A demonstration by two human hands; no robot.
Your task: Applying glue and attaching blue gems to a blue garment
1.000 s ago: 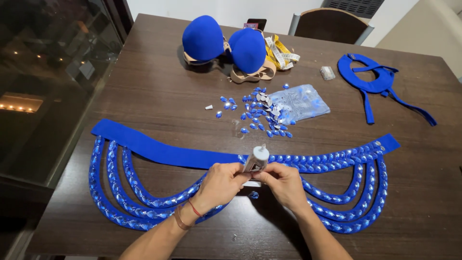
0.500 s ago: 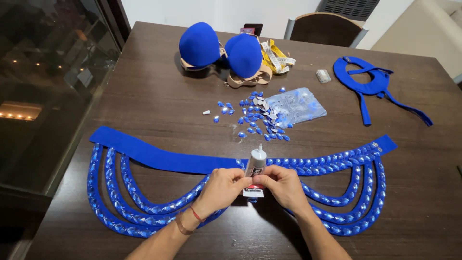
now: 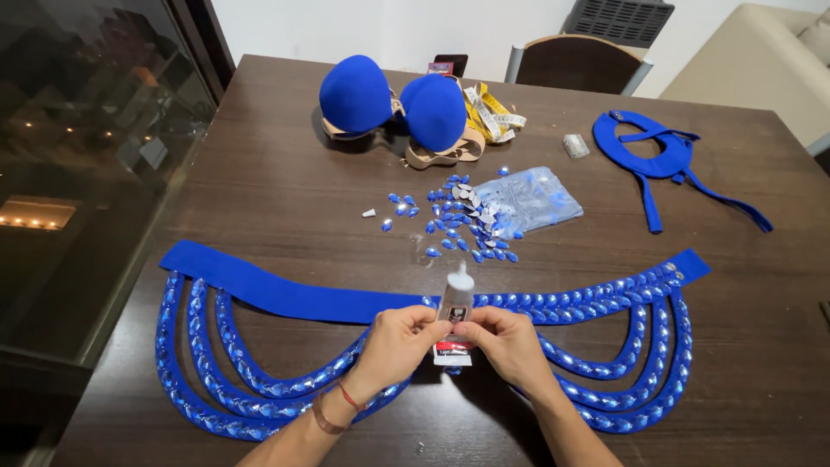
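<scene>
Centrally, at lower frame, my left hand (image 3: 393, 344) and right hand (image 3: 512, 343) both pinched a small soft-walled glue tube with a white nozzle (image 3: 455, 313), upright above the blue gem-studded fabric belt (image 3: 285, 294). It seemed light and squeezable, best gripped low on the body.

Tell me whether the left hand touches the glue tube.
Touching. The head view shows the left hand pinching the glue tube, with the right hand gripping its other side.
</scene>
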